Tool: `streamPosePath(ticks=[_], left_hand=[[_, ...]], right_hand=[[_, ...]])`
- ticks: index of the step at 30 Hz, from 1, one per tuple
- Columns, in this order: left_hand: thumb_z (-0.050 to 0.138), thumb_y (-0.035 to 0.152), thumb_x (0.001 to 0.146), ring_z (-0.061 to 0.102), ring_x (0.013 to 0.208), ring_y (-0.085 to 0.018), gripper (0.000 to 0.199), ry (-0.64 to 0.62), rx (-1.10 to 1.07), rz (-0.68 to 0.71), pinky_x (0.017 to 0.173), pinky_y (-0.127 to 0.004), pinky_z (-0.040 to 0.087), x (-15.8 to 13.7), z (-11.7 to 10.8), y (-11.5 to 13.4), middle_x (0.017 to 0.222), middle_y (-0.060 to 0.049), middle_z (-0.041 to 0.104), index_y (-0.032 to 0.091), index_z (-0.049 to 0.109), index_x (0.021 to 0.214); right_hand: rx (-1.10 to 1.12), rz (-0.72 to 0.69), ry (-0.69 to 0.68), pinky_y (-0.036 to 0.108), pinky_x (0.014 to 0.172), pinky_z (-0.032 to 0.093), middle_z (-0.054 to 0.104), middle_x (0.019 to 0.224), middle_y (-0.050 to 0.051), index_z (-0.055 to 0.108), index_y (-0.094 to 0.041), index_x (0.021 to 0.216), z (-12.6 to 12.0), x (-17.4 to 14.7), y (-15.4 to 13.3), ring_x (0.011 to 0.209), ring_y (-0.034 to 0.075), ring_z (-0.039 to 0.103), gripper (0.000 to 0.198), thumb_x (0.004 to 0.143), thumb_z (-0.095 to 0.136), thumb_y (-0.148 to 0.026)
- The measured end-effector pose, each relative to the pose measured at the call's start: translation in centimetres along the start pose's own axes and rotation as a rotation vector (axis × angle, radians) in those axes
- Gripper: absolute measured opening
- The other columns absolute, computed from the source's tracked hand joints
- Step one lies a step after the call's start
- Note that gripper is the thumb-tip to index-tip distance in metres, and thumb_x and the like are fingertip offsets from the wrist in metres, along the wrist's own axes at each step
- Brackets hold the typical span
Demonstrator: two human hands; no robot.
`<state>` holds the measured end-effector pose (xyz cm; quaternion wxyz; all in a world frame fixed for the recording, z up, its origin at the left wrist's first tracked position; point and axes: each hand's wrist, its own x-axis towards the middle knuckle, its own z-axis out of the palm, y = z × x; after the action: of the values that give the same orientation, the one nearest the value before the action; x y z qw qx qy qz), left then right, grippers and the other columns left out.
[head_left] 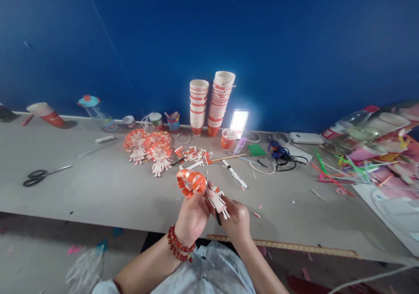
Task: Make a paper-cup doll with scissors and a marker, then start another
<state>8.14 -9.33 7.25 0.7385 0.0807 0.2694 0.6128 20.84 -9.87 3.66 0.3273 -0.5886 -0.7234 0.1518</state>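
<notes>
My left hand (193, 219), with red bead bracelets on its wrist, is closed on a paper doll cutout (216, 201). The doll has a ring of curled orange-and-white strips (191, 181) and a pale body with thin legs pointing toward me. Behind the doll, my right hand (236, 217) is closed on scissors (218, 218). A black handle loop shows below its fingers, while most of the blades are hidden by the doll. Finished-looking dolls with orange fringes (159, 144) lie in a cluster beyond my left hand. Paper scraps (196, 155) are heaped near them.
Two stacks of paper cups (198, 106) stand against the blue wall beside a bright light (239, 121). Another pair of scissors (46, 174) lies at left. A craft knife (235, 174), a glue stick (240, 145) and a dark cable bundle (279, 152) lie ahead; bottles and colourful scraps (389, 171) crowd the right.
</notes>
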Motion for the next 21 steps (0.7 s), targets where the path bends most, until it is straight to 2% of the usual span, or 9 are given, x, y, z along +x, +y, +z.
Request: streamPosePath(ticks=[5,8,11,15,21], left_hand=[[0.082,0.028,0.068,0.066,0.08,-0.016,0.028,0.006,-0.017,-0.021,0.074,-0.028,0.053,0.0,-0.1,0.0,0.089,0.0,0.069,0.02,0.066,0.09],[0.08,0.025,0.07,0.066,0.08,-0.016,0.023,0.022,0.007,0.033,0.077,-0.03,0.054,0.2,-0.5,0.2,0.088,-0.001,0.07,0.019,0.068,0.089],[0.082,0.023,0.066,0.067,0.078,-0.017,0.024,0.07,0.168,0.107,0.075,-0.029,0.053,0.8,-1.4,0.6,0.083,-0.004,0.071,0.015,0.07,0.086],[0.081,0.029,0.068,0.067,0.077,-0.019,0.028,0.066,0.44,0.143,0.073,-0.029,0.053,1.8,-3.0,1.2,0.084,-0.007,0.073,0.014,0.071,0.089],[0.078,0.034,0.072,0.066,0.072,-0.019,0.021,0.044,0.707,0.213,0.068,-0.026,0.052,2.3,-4.1,2.3,0.074,-0.005,0.072,0.016,0.071,0.078]], right_hand=[[0.111,0.043,-0.012,0.021,0.047,0.031,0.054,0.048,0.0,0.055,-0.019,0.057,0.8,-0.2,1.5,0.045,0.013,0.046,0.027,0.08,0.045,-0.03],[-0.021,0.126,-0.047,0.022,0.047,0.031,0.058,0.05,0.001,0.054,-0.02,0.06,-0.1,0.3,2.6,0.045,0.014,0.05,0.027,0.082,0.049,-0.034],[-0.26,0.218,-0.176,0.023,0.05,0.033,0.069,0.066,0.004,0.062,-0.021,0.079,-2.0,0.9,3.6,0.057,0.019,0.063,0.021,0.084,0.055,-0.041],[-0.481,0.301,-0.274,0.026,0.053,0.038,0.074,0.09,0.008,0.06,-0.022,0.105,-3.7,1.2,4.6,0.073,0.024,0.071,0.037,0.083,0.06,-0.051],[-0.587,0.224,-0.347,0.027,0.05,0.038,0.07,0.107,0.008,0.055,-0.023,0.116,-3.6,1.2,4.9,0.078,0.023,0.071,0.044,0.084,0.061,-0.052]])
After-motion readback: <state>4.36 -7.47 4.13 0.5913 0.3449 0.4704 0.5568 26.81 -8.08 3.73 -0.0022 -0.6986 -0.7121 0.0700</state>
